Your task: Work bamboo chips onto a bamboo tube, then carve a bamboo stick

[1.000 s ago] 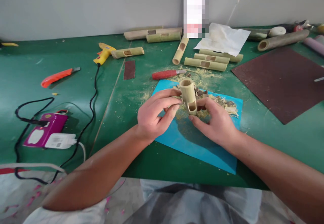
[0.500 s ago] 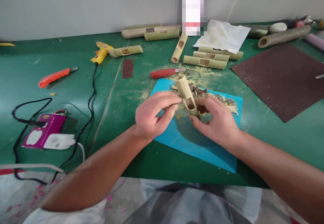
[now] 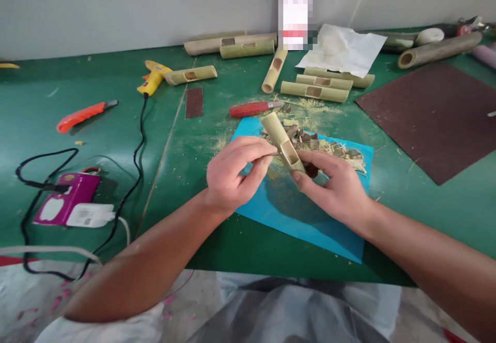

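My right hand point(image 3: 333, 185) grips the near end of a short bamboo tube point(image 3: 279, 137) with a rectangular slot cut in its side. The tube leans up and to the left above a blue sheet point(image 3: 294, 214). My left hand point(image 3: 232, 175) is closed in a pinch on a small thin tool whose tip touches the slot; I cannot make out what the tool is. Shavings and dark scraps point(image 3: 329, 149) lie on the blue sheet behind the tube.
Several slotted bamboo pieces point(image 3: 313, 91) lie at the back of the green table point(image 3: 77, 90). A red-handled knife point(image 3: 251, 108), an orange cutter point(image 3: 81, 115), a yellow glue gun point(image 3: 153, 78), a purple power strip point(image 3: 67, 204) and brown sandpaper point(image 3: 434, 115) surround the work.
The bamboo tube has tipped from nearly upright to leaning left and away. Both hands stayed in place, still closed on it.
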The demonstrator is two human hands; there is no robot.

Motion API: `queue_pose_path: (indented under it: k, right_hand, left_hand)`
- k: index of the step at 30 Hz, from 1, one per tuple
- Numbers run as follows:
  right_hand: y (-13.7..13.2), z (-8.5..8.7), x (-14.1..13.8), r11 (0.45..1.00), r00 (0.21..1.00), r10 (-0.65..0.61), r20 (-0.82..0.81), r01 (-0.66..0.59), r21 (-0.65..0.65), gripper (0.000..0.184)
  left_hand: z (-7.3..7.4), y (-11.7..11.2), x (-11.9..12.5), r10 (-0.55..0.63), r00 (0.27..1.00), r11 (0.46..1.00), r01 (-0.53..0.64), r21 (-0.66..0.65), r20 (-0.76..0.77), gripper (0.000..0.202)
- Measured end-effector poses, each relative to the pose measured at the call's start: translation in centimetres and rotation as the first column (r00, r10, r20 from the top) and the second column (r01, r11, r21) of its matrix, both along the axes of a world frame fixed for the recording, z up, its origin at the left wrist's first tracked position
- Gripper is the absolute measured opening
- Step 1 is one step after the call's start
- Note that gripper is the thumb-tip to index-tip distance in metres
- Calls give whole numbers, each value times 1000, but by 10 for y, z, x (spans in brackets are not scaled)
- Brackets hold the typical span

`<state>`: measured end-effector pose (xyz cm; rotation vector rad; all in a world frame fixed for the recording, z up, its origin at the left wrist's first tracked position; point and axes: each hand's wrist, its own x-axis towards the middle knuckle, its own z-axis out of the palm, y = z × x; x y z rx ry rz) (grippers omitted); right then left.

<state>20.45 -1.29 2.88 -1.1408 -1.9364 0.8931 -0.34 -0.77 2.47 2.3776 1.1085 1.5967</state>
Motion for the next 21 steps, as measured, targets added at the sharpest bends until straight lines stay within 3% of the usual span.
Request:
queue_pose_path:
  k: [5,10,14,21]
  right_hand:
    - [1,3,1,974,997,6,-82,-24,-224,27]
    - [3,-3,4,881,977,-33,-211,-71,-467,35]
    - [5,-2,5,862,969,-35,-245,-95,-498,33]
    - [3,-2,5,895,988,31,-152,-95,-436,26]
  left_hand:
    - [-3,2,-1,19,1000,1000,-19,-14,-1,15]
    - [-5,3,-1,11,1000,998,-9,-59,23,14]
    - [-4,2,-1,12,1000,997,-10,-70,29,13]
    - [-3,4,-1,7,1000,999,-6,-38,22,15]
